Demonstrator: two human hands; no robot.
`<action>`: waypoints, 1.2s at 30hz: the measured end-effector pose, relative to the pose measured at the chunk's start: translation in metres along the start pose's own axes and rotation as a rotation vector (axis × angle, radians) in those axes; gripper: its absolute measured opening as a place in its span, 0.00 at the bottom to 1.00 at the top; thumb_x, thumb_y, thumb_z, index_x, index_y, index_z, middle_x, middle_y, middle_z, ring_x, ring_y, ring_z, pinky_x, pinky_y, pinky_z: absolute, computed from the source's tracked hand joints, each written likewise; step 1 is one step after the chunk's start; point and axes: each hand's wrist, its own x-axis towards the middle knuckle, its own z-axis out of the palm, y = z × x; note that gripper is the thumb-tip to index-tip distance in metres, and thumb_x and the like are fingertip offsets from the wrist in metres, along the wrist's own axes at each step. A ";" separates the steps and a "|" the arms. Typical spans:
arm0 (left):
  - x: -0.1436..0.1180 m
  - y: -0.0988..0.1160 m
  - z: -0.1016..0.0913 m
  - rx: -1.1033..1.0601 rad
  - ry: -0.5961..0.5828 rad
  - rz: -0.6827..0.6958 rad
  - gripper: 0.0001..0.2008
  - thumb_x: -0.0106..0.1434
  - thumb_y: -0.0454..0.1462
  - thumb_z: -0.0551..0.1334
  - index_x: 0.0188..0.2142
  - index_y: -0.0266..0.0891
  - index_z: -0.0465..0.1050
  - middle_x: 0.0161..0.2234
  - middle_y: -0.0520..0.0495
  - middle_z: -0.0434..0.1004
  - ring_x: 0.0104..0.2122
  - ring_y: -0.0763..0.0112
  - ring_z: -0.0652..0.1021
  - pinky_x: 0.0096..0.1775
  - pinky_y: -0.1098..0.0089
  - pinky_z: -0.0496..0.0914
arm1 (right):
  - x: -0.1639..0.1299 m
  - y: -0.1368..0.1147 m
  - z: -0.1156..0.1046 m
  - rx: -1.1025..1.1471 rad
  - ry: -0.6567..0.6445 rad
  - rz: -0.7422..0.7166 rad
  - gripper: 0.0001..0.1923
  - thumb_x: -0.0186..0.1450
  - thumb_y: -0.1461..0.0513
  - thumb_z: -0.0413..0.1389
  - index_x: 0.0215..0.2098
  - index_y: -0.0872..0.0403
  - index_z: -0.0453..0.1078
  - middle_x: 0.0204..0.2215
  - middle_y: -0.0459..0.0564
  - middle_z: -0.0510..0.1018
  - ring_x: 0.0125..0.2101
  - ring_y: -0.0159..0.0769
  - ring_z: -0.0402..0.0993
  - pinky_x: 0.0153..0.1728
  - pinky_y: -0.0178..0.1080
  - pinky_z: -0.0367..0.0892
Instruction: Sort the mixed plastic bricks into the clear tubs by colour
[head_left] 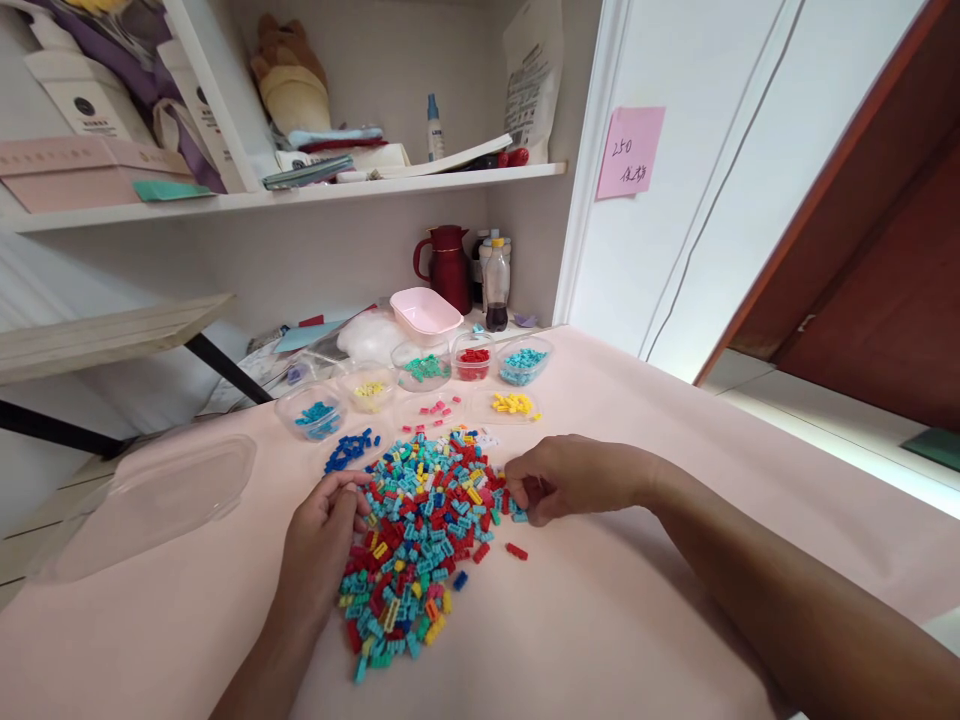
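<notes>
A heap of small mixed bricks [420, 530], teal, red, yellow and blue, lies on the pink table cover [615, 600]. My left hand [322, 540] rests at the heap's left edge, fingers curled and touching the bricks. At the heap's upper right, my right hand [570, 478] has its fingertips pinched among the bricks; what they hold is hidden. Beyond the heap stand small clear cups of sorted bricks: blue [315, 412], yellow [369, 390], green [424, 366], red [472, 356] and teal [523, 360]. Loose groups of dark blue [349, 450], pink [433, 412] and yellow [513, 403] bricks lie between.
A clear plastic lid [161, 500] lies at the left. Behind the cups are a pink tub [426, 312], a red jug [447, 266] and bottles [495, 282]. Shelves [300, 190] with boxes and papers rise behind. A pink note [630, 152] sticks to the wall.
</notes>
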 end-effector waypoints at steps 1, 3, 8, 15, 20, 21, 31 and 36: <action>0.000 0.000 0.000 -0.002 0.000 -0.002 0.12 0.59 0.44 0.56 0.38 0.42 0.71 0.25 0.53 0.68 0.23 0.75 0.68 0.20 0.77 0.63 | 0.001 -0.001 0.001 -0.023 0.007 -0.003 0.06 0.55 0.62 0.56 0.33 0.51 0.68 0.29 0.42 0.76 0.30 0.31 0.68 0.27 0.32 0.56; 0.000 0.000 0.000 -0.004 -0.002 -0.011 0.12 0.59 0.44 0.56 0.39 0.42 0.71 0.25 0.54 0.68 0.23 0.75 0.68 0.20 0.77 0.63 | 0.002 -0.002 0.003 -0.056 0.018 -0.013 0.05 0.55 0.64 0.55 0.32 0.51 0.67 0.29 0.42 0.75 0.30 0.31 0.67 0.28 0.32 0.56; 0.000 0.000 0.000 0.012 -0.006 -0.013 0.13 0.58 0.44 0.56 0.40 0.43 0.71 0.25 0.54 0.68 0.23 0.74 0.68 0.19 0.78 0.62 | 0.005 -0.003 0.006 -0.079 0.044 -0.030 0.05 0.54 0.66 0.53 0.30 0.52 0.65 0.28 0.43 0.74 0.29 0.31 0.65 0.28 0.32 0.54; -0.001 0.001 0.001 0.011 -0.008 -0.023 0.13 0.58 0.44 0.56 0.39 0.42 0.71 0.26 0.53 0.68 0.23 0.74 0.68 0.19 0.77 0.62 | 0.008 -0.003 0.008 -0.083 0.061 0.002 0.04 0.53 0.66 0.52 0.28 0.52 0.66 0.27 0.44 0.73 0.27 0.30 0.63 0.26 0.33 0.53; -0.001 0.002 0.001 -0.012 -0.007 -0.045 0.14 0.57 0.45 0.57 0.39 0.41 0.72 0.26 0.52 0.68 0.21 0.75 0.67 0.18 0.77 0.62 | 0.008 -0.004 0.008 -0.070 0.061 0.013 0.04 0.53 0.65 0.52 0.28 0.52 0.66 0.27 0.44 0.73 0.27 0.31 0.63 0.26 0.33 0.53; -0.001 0.002 0.001 -0.015 -0.005 -0.045 0.14 0.57 0.45 0.57 0.39 0.41 0.72 0.26 0.52 0.68 0.20 0.75 0.67 0.18 0.77 0.62 | 0.008 -0.004 0.008 -0.069 0.065 0.008 0.04 0.53 0.65 0.52 0.28 0.52 0.65 0.27 0.44 0.73 0.28 0.31 0.63 0.26 0.33 0.53; -0.001 0.003 0.001 0.012 -0.001 -0.018 0.15 0.56 0.45 0.57 0.39 0.41 0.73 0.25 0.52 0.70 0.22 0.74 0.69 0.19 0.77 0.62 | 0.010 -0.007 0.012 -0.092 0.080 -0.050 0.04 0.54 0.66 0.50 0.29 0.52 0.62 0.26 0.43 0.71 0.26 0.30 0.61 0.26 0.33 0.51; 0.000 0.002 0.001 -0.003 -0.003 -0.021 0.15 0.55 0.45 0.58 0.39 0.41 0.73 0.25 0.53 0.70 0.21 0.74 0.69 0.19 0.76 0.62 | 0.009 -0.008 0.012 -0.099 0.085 -0.035 0.04 0.54 0.66 0.50 0.29 0.52 0.62 0.26 0.43 0.71 0.26 0.30 0.60 0.26 0.33 0.50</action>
